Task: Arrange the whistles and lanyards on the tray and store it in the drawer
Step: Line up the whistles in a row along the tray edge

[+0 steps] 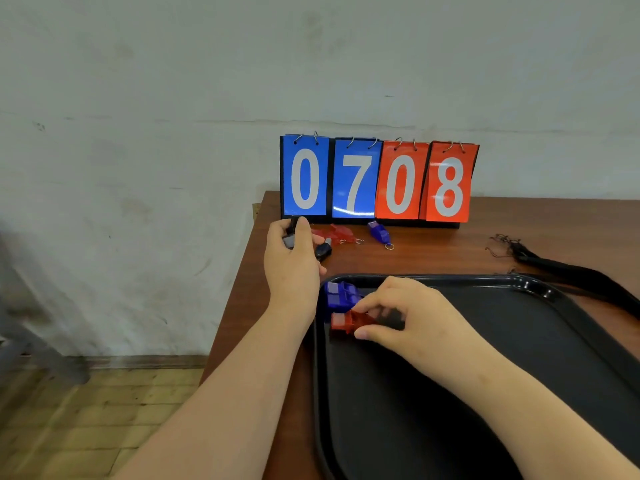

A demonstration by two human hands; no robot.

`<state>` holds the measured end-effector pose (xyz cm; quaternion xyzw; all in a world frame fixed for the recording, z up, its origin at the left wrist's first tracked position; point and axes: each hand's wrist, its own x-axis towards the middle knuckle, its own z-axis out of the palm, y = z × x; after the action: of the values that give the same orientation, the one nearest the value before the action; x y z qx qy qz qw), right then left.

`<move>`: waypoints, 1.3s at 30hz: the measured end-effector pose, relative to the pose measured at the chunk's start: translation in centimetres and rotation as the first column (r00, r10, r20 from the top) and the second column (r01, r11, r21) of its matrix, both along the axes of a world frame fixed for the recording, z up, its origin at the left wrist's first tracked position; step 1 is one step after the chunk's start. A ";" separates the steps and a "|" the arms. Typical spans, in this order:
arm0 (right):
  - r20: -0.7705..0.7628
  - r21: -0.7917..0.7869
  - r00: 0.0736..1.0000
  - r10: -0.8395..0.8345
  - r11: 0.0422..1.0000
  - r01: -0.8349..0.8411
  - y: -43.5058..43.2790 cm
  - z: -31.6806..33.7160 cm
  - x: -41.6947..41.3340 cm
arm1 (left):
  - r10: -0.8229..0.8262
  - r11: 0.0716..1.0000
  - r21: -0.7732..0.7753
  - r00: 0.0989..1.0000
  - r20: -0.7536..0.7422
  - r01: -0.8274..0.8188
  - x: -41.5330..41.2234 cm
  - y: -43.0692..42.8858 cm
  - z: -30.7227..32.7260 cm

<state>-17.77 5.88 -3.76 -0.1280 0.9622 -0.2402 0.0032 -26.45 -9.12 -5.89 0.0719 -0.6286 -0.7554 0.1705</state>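
Note:
A black tray (519, 341) lies on the brown table (433, 251). In its far left corner sits a blue whistle (337, 294), and just in front of it a red whistle (348, 322), which my right hand (405, 313) grips on the tray floor. My left hand (294, 258) is closed on a dark whistle (289, 239) at the table's far left, by the scoreboard. Another dark whistle (323, 251), a red whistle (337, 233) and a blue whistle (379, 232) lie loose on the table. Black lanyards (554, 268) lie at the far right.
A flip scoreboard (377, 181) reading 0708 stands at the table's back edge against the wall. The table's left edge drops to a tiled floor (86, 427). A grey frame (31, 334) stands at the far left.

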 end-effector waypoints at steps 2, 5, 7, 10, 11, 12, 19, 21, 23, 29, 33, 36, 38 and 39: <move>-0.039 0.012 0.999 -0.002 1.000 0.002 0.0 -0.2 -0.1 | 0.004 1.000 -0.003 1.000 -0.002 -0.004 0.0 0.0 0.0; -0.067 -0.027 0.997 -0.030 0.999 0.028 -0.2 -0.6 0.0 | 0.008 1.000 -0.008 1.000 -0.003 -0.008 0.0 0.0 -0.1; -0.085 -0.029 0.996 -0.034 0.999 0.032 -0.3 -0.8 -0.1 | 0.008 1.000 -0.011 1.000 -0.006 -0.008 0.0 0.1 -0.1; -0.119 -0.045 0.992 -0.043 0.998 0.038 -0.4 -1.2 -0.2 | 0.007 1.000 -0.009 1.000 -0.008 -0.007 0.0 0.1 -0.1; -0.130 -0.046 0.991 -0.044 0.998 0.038 -0.4 -1.3 -0.3 | 0.005 1.000 -0.006 1.000 -0.012 -0.005 0.0 0.1 -0.1; -0.137 -0.043 0.990 -0.044 0.998 0.039 -0.5 -1.3 -0.3 | 0.004 1.000 -0.004 1.000 -0.014 -0.004 0.0 0.1 -0.1; -0.146 -0.045 0.988 -0.051 0.998 0.045 -0.6 -1.4 -0.5 | 0.010 1.000 -0.017 1.000 -0.012 -0.011 0.0 0.0 -0.1; -0.155 -0.049 0.987 -0.052 0.998 0.045 -0.6 -1.4 -0.5 | 0.004 1.000 -0.011 1.000 -0.010 -0.004 0.0 0.0 -0.1; -0.150 -0.048 0.987 -0.056 0.998 0.049 -0.6 -1.4 -0.6 | -0.001 1.000 -0.006 1.000 -0.004 0.001 0.1 0.0 -0.1; -0.151 -0.094 0.986 -0.069 0.994 0.055 -0.7 -1.2 -0.5 | -0.011 1.000 0.000 1.000 0.002 0.011 0.3 0.0 0.1; -0.194 -0.372 0.957 -0.215 0.919 0.131 -0.4 -0.7 -0.3 | -0.183 0.976 -0.151 0.970 -0.160 0.159 1.4 0.0 1.3; -0.156 -0.566 0.941 -0.301 0.807 0.165 -0.3 0.2 0.0 | -0.437 0.883 -0.276 0.880 -0.186 0.380 2.7 0.4 2.5; -0.125 -0.640 0.944 -0.305 0.752 0.158 -0.3 0.8 0.0 | -0.528 0.834 -0.269 0.837 -0.143 0.481 3.3 0.5 2.9; -0.117 -0.661 0.947 -0.299 0.735 0.150 -0.3 1.0 0.1 | -0.553 0.819 -0.262 0.824 -0.125 0.511 3.5 0.6 3.1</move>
<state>-17.70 5.62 -2.73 -0.0290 0.8236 -0.5390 -0.1743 -22.97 -8.57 -2.84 -0.2008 -0.6820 -0.7030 0.0195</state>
